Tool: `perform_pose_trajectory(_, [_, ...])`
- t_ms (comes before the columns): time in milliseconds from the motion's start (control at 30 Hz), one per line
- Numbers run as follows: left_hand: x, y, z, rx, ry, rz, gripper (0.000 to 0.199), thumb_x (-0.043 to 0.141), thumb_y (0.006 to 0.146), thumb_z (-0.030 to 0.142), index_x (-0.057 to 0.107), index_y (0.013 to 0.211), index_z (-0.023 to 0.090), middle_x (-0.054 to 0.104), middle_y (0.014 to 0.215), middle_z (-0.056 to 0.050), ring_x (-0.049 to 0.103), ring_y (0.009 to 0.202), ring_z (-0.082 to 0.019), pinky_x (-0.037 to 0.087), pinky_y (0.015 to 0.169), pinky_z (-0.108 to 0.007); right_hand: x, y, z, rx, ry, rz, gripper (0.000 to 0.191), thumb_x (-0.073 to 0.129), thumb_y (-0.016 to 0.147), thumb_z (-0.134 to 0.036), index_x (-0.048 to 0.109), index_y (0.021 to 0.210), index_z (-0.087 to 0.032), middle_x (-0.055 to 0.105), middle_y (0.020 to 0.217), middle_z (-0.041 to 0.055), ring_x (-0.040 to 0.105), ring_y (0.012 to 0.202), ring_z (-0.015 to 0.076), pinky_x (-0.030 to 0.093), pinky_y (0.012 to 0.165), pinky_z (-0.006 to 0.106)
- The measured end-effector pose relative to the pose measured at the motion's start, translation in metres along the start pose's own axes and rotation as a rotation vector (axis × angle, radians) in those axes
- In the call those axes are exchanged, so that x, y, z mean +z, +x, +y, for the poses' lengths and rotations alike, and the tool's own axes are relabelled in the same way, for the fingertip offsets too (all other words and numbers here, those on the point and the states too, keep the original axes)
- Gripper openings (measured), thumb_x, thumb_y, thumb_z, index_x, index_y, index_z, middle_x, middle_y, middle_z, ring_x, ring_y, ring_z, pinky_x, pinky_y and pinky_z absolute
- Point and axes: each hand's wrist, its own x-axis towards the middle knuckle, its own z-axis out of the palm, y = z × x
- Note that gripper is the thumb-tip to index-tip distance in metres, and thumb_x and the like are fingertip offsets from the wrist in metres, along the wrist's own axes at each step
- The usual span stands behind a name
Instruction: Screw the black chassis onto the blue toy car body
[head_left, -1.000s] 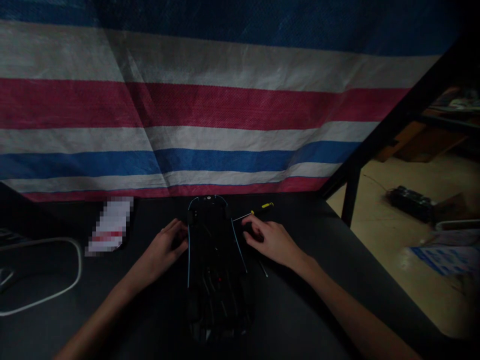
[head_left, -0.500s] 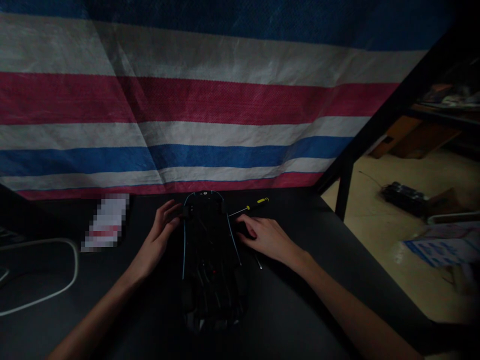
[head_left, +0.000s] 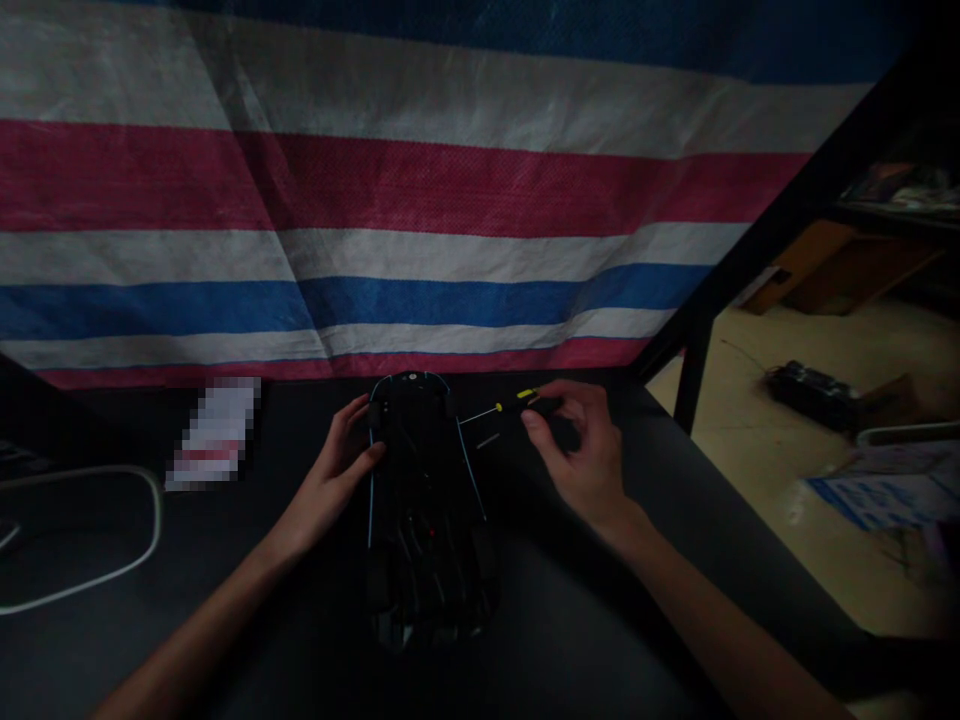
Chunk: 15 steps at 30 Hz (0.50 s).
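Observation:
An upside-down black toy car (head_left: 424, 480) with thin blue edge lines lies on the dark table, its underside up. My left hand (head_left: 341, 470) holds its upper left side, thumb over the edge and fingers alongside. To the right of the car, a black and yellow screwdriver (head_left: 517, 401) points its thin shaft at the car's side. The thumb and fingers of my right hand (head_left: 585, 445) are closed around its handle end. A short thin metal rod (head_left: 487, 440) lies between the car and my right hand.
A pixelated white and red packet (head_left: 214, 435) and a looped white cable (head_left: 156, 520) are on the table's left. A striped sheet (head_left: 450, 190) hangs behind. Beyond the table's right edge, a dark device (head_left: 814, 392) and boxes stand on the floor.
My right hand has moved up and right from beside the car to the screwdriver handle. The thin rod, earlier under that hand, now lies farther up. My left thumb has come onto the car.

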Motion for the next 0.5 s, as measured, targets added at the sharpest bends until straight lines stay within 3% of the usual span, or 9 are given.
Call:
perform_pose_trajectory(133, [0.002,0.000,0.002,-0.024,0.016,0.012,0.064,0.054,0.098,0.044,0.026,0.154,0.031,0.034,0.167,-0.011,0.044,0.147,-0.033,0.039,0.118,-0.056,0.002,-0.007,0.000,-0.181,-0.035,0.010,0.027,0.068,0.094,-0.024,0.054,0.117,-0.026,0.068,0.103,0.0036,0.071,0.080,0.0161,0.061,0.071,0.031])
perform_pose_trajectory(500, [0.003,-0.001,0.000,0.005,0.045,0.013,0.063,0.052,0.098,0.044,0.026,0.153,0.031,0.036,0.165,-0.010,0.048,0.143,-0.032,0.043,0.115,-0.053,0.004,-0.005,-0.010,-0.207,-0.058,-0.111,0.023,0.062,0.097,-0.023,0.055,0.120,-0.026,0.072,0.108,0.0049,0.072,0.090,0.0182,0.060,0.080,0.034])
